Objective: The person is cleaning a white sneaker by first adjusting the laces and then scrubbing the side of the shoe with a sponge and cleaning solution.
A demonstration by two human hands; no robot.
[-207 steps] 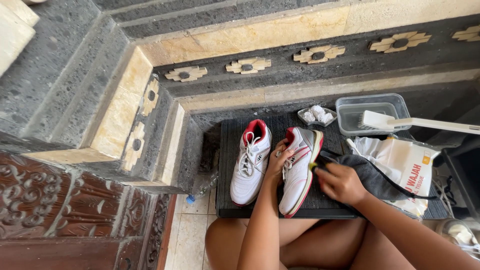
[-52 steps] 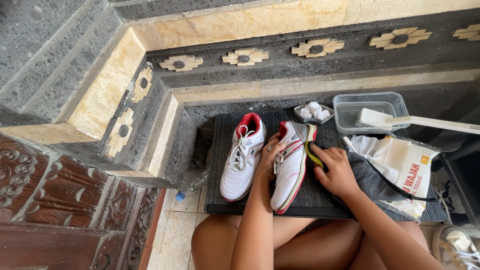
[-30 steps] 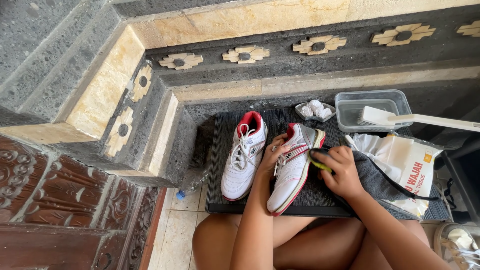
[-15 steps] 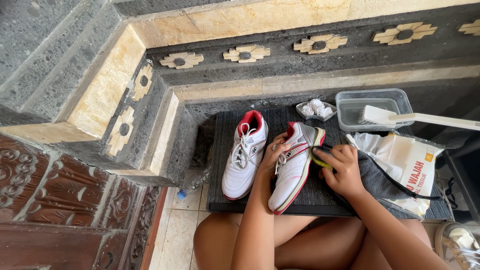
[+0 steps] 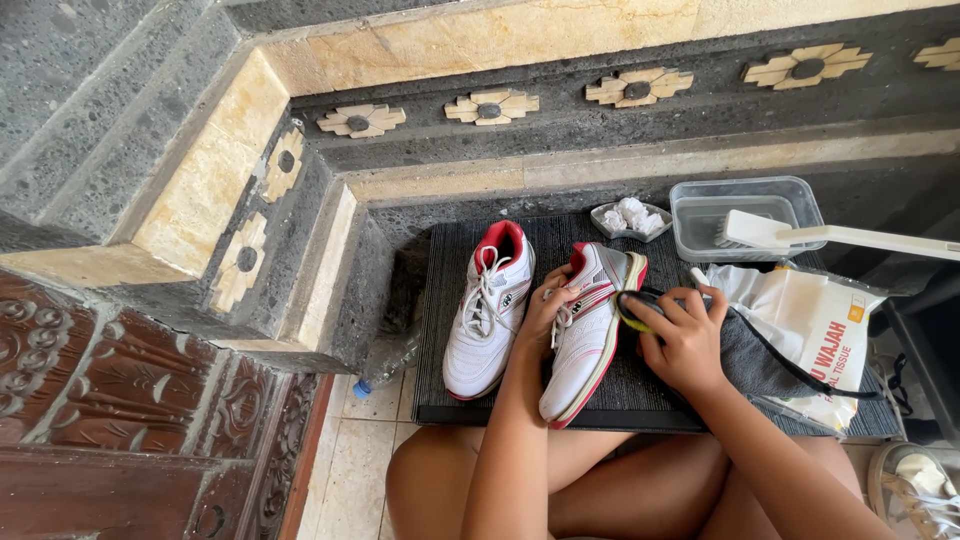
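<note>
left hand (image 5: 548, 312) fingers clamp tilted white-and-red lace-up sneaker (image 5: 585, 330); right hand (image 5: 678, 335) fingers pinch yellow-black scrubber (image 5: 632, 310) on sole edge. loose grip = shoe flops onto matching sneaker (image 5: 487, 305) beside fingers, imo.

Your white sneaker (image 5: 588, 335) with red lining and red-edged sole lies tilted on its side on the dark mat (image 5: 640, 385), toe toward you; your left hand (image 5: 548, 312) steadies its laces while your right hand (image 5: 683, 340) presses a small yellow-green brush (image 5: 632, 312) against its sole edge
</note>
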